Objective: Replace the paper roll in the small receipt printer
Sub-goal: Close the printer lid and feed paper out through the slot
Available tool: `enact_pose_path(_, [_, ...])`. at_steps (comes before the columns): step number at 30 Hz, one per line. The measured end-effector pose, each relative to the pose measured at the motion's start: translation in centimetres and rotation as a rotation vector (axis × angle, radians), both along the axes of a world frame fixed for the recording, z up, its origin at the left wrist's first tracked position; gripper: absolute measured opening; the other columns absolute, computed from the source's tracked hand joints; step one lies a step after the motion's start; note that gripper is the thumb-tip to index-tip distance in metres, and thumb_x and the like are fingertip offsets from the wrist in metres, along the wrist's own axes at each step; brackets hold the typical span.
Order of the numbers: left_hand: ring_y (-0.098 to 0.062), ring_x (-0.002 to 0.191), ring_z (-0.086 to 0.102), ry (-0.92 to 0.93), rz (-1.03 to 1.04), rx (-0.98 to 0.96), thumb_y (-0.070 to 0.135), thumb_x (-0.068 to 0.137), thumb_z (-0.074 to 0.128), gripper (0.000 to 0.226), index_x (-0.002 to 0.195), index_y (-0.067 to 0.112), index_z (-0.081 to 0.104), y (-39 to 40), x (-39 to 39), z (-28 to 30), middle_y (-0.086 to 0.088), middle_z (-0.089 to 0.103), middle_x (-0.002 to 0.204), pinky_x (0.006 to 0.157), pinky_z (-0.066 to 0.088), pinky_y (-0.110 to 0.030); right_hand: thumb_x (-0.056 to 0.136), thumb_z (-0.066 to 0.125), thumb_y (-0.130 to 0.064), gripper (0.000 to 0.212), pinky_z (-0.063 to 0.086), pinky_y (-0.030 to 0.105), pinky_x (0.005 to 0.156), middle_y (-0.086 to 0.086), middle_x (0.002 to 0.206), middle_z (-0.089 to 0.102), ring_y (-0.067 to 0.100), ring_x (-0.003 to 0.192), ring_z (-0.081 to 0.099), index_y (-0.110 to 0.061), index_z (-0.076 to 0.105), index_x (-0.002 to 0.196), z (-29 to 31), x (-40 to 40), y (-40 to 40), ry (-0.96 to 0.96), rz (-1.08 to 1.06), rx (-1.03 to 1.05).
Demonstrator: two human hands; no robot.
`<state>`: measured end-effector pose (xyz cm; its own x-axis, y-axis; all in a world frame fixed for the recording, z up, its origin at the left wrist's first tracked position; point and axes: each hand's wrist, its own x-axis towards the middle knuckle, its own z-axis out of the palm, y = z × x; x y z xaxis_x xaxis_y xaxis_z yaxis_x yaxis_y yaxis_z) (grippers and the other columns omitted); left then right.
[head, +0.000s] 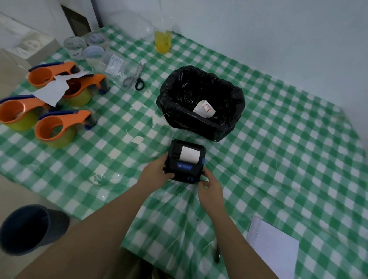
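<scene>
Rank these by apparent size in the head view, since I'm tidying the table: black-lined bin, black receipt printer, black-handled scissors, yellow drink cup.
1. Black-lined bin
2. Black receipt printer
3. Black-handled scissors and yellow drink cup: look alike, both farther off, so unranked.

Both hands [181, 179] forward, curled inward

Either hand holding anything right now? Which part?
Both hold the receipt printer, which rests on the table: left hand on its left side, right hand at its near right corner.
</scene>
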<state>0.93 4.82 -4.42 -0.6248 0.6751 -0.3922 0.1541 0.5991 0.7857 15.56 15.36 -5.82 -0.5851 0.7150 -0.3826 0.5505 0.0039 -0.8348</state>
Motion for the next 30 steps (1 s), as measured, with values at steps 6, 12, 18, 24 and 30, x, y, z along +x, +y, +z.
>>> enact_pose_path(6, [-0.03,0.113,0.06,0.01,-0.005,-0.022,0.004,0.075,0.068,0.059,0.129,0.015,0.047,0.2,-0.1,-0.1,-0.013,0.063,0.124,0.097,0.049,-0.05,0.09,0.042,0.002,0.052,0.037,0.01,0.046,0.009,0.104,0.058,0.0,0.046,0.048,-0.018,0.04,0.138,0.1,0.1,0.2,-0.04,0.014,-0.019])
enact_pose_path(12, [-0.029,0.114,0.059,-0.004,-0.018,-0.026,0.004,0.075,0.069,0.059,0.129,0.014,0.047,0.2,-0.4,-0.3,-0.013,0.063,0.124,0.097,0.049,-0.05,0.089,0.043,0.002,0.055,0.034,0.016,0.047,0.012,0.098,0.065,0.005,0.042,0.045,-0.02,0.04,0.139,0.9,-0.2,-0.2,-0.082,-0.014,-0.036])
enact_pose_path(18, [-0.029,0.111,0.061,0.004,-0.056,-0.037,0.007,0.075,0.069,0.059,0.129,0.014,0.047,0.0,-0.8,-0.3,-0.012,0.064,0.123,0.094,0.051,-0.049,0.088,0.044,0.0,0.056,0.035,0.016,0.05,0.015,0.106,0.063,0.001,0.052,0.042,-0.022,0.04,0.139,0.8,-0.5,-0.7,-0.101,-0.053,-0.016])
enact_pose_path(24, [-0.029,0.109,0.062,0.027,-0.074,-0.029,0.009,0.074,0.07,0.055,0.125,0.015,0.05,0.0,-1.0,-0.4,-0.012,0.065,0.121,0.091,0.052,-0.05,0.089,0.044,0.001,0.055,0.053,0.04,0.085,0.01,0.133,0.053,0.021,0.106,0.058,-0.021,0.038,0.14,1.4,-0.7,-1.5,-0.086,-0.061,0.053])
enact_pose_path(30, [-0.03,0.107,0.063,0.049,-0.082,-0.025,0.01,0.074,0.072,0.057,0.126,0.012,0.049,-0.2,-0.9,-0.4,-0.013,0.066,0.119,0.091,0.052,-0.047,0.091,0.045,-0.002,0.054,0.048,0.039,0.097,0.011,0.141,0.047,0.024,0.119,0.052,-0.021,0.037,0.141,1.5,-0.7,-1.7,-0.101,-0.043,0.103])
